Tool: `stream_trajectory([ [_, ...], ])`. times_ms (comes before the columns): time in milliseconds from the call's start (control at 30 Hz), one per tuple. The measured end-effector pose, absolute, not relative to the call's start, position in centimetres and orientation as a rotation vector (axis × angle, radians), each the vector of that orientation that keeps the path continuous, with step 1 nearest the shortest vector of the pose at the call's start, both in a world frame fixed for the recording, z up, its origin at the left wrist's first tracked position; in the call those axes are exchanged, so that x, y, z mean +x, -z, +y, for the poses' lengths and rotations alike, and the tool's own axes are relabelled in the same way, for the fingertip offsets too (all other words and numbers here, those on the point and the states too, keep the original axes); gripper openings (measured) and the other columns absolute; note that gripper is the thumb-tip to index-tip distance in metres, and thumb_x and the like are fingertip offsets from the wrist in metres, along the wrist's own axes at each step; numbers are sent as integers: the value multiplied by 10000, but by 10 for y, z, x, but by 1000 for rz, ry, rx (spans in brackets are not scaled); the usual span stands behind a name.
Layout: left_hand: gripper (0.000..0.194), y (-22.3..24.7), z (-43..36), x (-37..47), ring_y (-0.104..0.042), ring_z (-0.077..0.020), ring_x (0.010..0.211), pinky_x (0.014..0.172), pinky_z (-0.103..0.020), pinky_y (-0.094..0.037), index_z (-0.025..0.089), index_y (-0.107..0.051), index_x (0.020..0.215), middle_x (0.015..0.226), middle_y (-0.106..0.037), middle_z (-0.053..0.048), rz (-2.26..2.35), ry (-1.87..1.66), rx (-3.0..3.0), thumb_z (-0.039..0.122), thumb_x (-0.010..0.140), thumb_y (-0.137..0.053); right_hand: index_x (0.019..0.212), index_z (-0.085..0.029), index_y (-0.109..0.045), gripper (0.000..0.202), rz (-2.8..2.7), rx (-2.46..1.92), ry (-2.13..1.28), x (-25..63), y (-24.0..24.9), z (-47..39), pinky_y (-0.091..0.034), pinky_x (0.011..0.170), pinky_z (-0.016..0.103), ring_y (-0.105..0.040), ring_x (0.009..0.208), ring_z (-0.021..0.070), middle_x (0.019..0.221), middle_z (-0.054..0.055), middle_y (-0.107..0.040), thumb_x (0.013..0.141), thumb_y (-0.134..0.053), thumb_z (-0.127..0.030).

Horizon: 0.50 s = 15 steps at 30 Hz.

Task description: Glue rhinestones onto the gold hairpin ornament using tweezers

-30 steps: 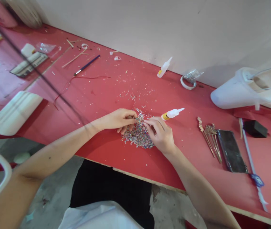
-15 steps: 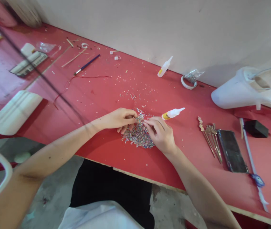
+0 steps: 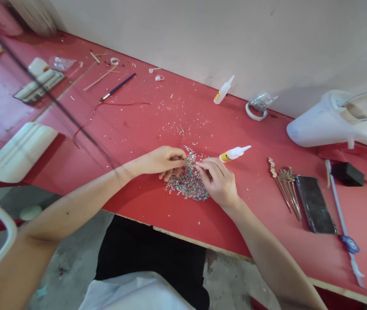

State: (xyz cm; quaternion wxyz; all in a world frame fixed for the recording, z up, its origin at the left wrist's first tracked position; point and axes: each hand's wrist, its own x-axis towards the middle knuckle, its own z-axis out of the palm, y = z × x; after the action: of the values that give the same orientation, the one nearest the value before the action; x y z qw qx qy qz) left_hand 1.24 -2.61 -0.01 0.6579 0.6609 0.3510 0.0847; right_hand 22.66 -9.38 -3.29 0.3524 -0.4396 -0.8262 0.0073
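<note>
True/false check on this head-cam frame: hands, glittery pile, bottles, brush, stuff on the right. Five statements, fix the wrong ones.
1. The left hand and right hand are both at the pile of small shiny bits. True.
2. The right hand is gripping the paintbrush. False: it lies on the red tabletop, apart from both hands.
3. The near bottle and far bottle both have yellow labels. True.
4. The dark phone-like slab is left of the gold-coloured pins. False: it is right of them.
5. The white jug is farther right than both bottles. True.
</note>
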Motion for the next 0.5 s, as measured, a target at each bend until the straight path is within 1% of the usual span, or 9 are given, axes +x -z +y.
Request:
stream_trajectory([
  [167, 122, 1, -27, 13, -548, -45, 364, 326, -125, -377, 154, -535, 871, 660, -635, 6, 799, -193, 1493, 234, 936, -470, 1031, -209, -599, 152, -2142, -1147, -35, 227, 33, -94, -534, 699, 269, -650, 845, 161, 896, 57, -675, 902, -556, -141],
  [500, 126, 0, -26, 13, -555, -58, 367, 315, -138, -390, 161, -519, 857, 660, -627, 14, 803, -190, 1498, 224, 941, -447, 1038, -207, -593, 157, -2152, -1144, -16, 226, 32, -94, -539, 707, 272, -654, 845, 163, 902, 62, -675, 898, -568, -141],
])
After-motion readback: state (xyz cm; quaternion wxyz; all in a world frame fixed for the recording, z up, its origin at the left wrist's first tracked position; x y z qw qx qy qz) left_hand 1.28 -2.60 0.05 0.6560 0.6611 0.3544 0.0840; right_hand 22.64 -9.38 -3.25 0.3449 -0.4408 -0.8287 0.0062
